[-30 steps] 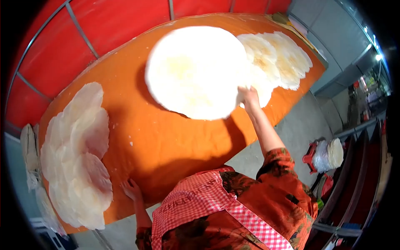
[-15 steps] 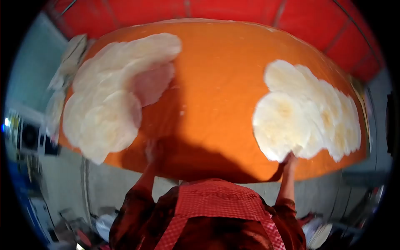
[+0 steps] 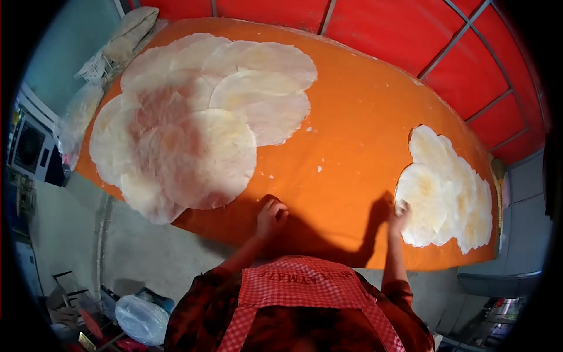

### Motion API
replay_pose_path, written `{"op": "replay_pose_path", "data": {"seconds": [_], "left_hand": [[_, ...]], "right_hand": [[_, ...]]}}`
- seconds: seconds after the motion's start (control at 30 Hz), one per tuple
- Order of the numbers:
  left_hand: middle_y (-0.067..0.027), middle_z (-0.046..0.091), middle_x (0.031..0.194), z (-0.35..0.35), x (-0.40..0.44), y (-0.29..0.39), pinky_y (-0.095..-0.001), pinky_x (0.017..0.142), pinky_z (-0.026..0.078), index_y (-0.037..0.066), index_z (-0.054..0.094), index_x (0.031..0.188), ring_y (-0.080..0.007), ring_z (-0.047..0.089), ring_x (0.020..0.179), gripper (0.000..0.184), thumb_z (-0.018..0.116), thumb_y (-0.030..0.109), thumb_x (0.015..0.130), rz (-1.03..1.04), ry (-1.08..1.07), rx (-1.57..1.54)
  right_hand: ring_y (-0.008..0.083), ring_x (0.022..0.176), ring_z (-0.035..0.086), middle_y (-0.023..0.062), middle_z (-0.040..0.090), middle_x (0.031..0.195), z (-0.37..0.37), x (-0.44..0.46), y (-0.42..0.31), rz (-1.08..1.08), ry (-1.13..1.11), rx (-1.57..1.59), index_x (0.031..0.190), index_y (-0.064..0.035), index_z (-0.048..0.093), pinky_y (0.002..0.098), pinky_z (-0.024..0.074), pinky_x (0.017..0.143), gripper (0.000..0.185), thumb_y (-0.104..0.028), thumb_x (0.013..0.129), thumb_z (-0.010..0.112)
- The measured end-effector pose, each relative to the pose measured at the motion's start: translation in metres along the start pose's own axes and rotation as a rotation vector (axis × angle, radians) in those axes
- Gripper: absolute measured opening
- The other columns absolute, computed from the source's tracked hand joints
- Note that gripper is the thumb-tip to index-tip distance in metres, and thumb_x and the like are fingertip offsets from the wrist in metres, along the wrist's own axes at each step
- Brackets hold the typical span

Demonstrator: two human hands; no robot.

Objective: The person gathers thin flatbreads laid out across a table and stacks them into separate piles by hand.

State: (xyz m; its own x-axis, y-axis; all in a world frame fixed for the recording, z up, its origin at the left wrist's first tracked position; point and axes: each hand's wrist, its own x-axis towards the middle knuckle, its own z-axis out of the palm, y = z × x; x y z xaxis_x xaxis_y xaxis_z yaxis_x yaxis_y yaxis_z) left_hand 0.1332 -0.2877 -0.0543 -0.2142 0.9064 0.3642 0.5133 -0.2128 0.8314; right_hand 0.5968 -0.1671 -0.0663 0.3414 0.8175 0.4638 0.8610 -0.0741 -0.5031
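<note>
Two spreads of thin, round, pale flatbread sheets overlap on an orange tabletop (image 3: pixel 346 141). The larger spread of flatbreads (image 3: pixel 226 158) covers the left part, with a shadow across it. At the right lies a smaller, whiter pile of flatbreads (image 3: pixel 437 199) with light brown patches. My right hand (image 3: pixel 399 220) is at this pile's near left edge, its fingers bent in a pinch on the rim of a flatbread. My left hand (image 3: pixel 271 219) hovers near the table's front edge, between the two spreads. Its fingers are curled in, and nothing shows in them.
A red panelled wall (image 3: pixel 387 35) runs along the table's far side. Folded sacks (image 3: pixel 130 35) and clear plastic (image 3: pixel 82 120) lie by the left edge. Small white crumbs dot the orange surface. Below left, a plastic-wrapped bundle (image 3: pixel 141 320) stands on the floor side.
The view has swung, so the left spread looks larger and nearer. My right hand has gone from the pile's front edge to its left edge. My left hand has shifted right, fingers curled.
</note>
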Motion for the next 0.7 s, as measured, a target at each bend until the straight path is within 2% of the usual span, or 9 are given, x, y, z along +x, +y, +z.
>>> {"op": "replay_pose_path", "data": {"seconds": [0.07,0.1,0.13,0.17,0.27,0.33,0.43,0.57,0.7], "left_hand": [[-0.0124,0.056,0.083,-0.013,-0.012,-0.021,-0.0369,0.066,0.048,0.006,0.057,0.087,-0.0295,0.058,0.076,0.011,0.065,0.008,0.080,-0.065,-0.041,-0.268],[-0.0130,0.056,0.082,-0.042,-0.014,-0.012,-0.0347,0.063,0.048,0.004,0.057,0.086,-0.0279,0.057,0.073,0.008,0.065,0.007,0.082,-0.120,-0.091,-0.210],[-0.0129,0.057,0.082,-0.065,-0.021,-0.017,-0.0347,0.062,0.048,0.004,0.057,0.085,-0.0285,0.058,0.072,0.008,0.065,0.005,0.081,-0.130,-0.060,-0.212],[-0.0129,0.058,0.081,-0.089,-0.027,-0.025,-0.0347,0.061,0.048,0.004,0.058,0.084,-0.0292,0.058,0.070,0.008,0.065,0.004,0.081,-0.135,-0.031,-0.213],[-0.0123,0.060,0.079,-0.165,-0.033,-0.042,-0.0356,0.059,0.048,0.004,0.057,0.080,-0.0304,0.059,0.068,0.010,0.067,0.003,0.079,-0.070,0.093,0.051],[-0.0120,0.061,0.079,-0.199,-0.036,-0.053,-0.0365,0.058,0.049,0.005,0.057,0.078,-0.0307,0.059,0.067,0.011,0.068,0.003,0.077,-0.118,0.107,0.169],[-0.0115,0.060,0.077,-0.204,-0.045,-0.091,-0.0374,0.057,0.049,0.005,0.057,0.077,-0.0307,0.059,0.067,0.012,0.068,0.004,0.076,-0.053,0.120,0.177],[-0.0131,0.059,0.076,-0.198,-0.037,-0.087,-0.0388,0.055,0.048,0.004,0.057,0.076,-0.0328,0.059,0.064,0.016,0.071,0.004,0.070,0.015,0.143,0.295],[-0.0099,0.060,0.079,-0.199,-0.042,-0.098,-0.0372,0.053,0.049,0.006,0.059,0.080,-0.0285,0.061,0.064,0.017,0.072,0.011,0.071,0.003,0.101,0.314]], "right_hand": [[0.0235,0.101,0.060,0.0129,0.058,0.113,0.046,-0.012,-0.139,0.049,-0.354,0.400,0.118,-0.0011,0.053,0.0320,0.0545,0.079,0.043,-0.009,0.080,0.073],[0.0238,0.098,0.062,0.0126,0.060,0.107,0.096,-0.016,-0.161,-0.141,-0.421,0.468,0.114,-0.0008,0.055,0.0330,0.0546,0.080,0.037,-0.007,0.081,0.072],[0.0259,0.095,0.063,0.0138,0.062,0.103,0.120,-0.017,-0.215,-0.444,-0.378,0.337,0.110,0.0001,0.058,0.0332,0.0534,0.082,0.031,-0.006,0.082,0.070],[0.0346,0.094,0.063,0.0175,0.064,0.102,0.133,-0.018,-0.275,-0.427,-0.437,0.358,0.100,-0.0002,0.064,0.0388,0.0514,0.083,0.024,-0.011,0.080,0.071],[0.0336,0.088,0.063,0.0162,0.064,0.098,0.203,-0.011,-0.384,-0.602,-0.490,0.424,0.101,-0.0015,0.062,0.0382,0.0518,0.078,0.022,-0.010,0.082,0.067],[0.0340,0.092,0.062,0.0156,0.064,0.101,0.253,0.001,-0.425,-0.640,-0.508,0.361,0.110,-0.0061,0.062,0.0413,0.0515,0.078,0.030,-0.018,0.082,0.065],[0.0318,0.099,0.060,0.0147,0.062,0.107,0.302,0.024,-0.471,-0.711,-0.459,0.147,0.108,-0.0037,0.059,0.0404,0.0502,0.084,0.031,-0.021,0.083,0.063],[0.0256,0.122,0.048,0.0068,0.051,0.131,0.298,0.062,-0.537,-0.634,-0.789,-0.335,0.126,-0.0098,0.049,0.0453,0.0437,0.093,0.047,-0.026,0.083,0.057],[0.0247,0.120,0.049,0.0046,0.050,0.130,0.331,0.083,-0.552,-0.734,-0.680,-0.403,0.128,-0.0105,0.048,0.0458,0.0442,0.092,0.048,-0.026,0.083,0.054]]}}
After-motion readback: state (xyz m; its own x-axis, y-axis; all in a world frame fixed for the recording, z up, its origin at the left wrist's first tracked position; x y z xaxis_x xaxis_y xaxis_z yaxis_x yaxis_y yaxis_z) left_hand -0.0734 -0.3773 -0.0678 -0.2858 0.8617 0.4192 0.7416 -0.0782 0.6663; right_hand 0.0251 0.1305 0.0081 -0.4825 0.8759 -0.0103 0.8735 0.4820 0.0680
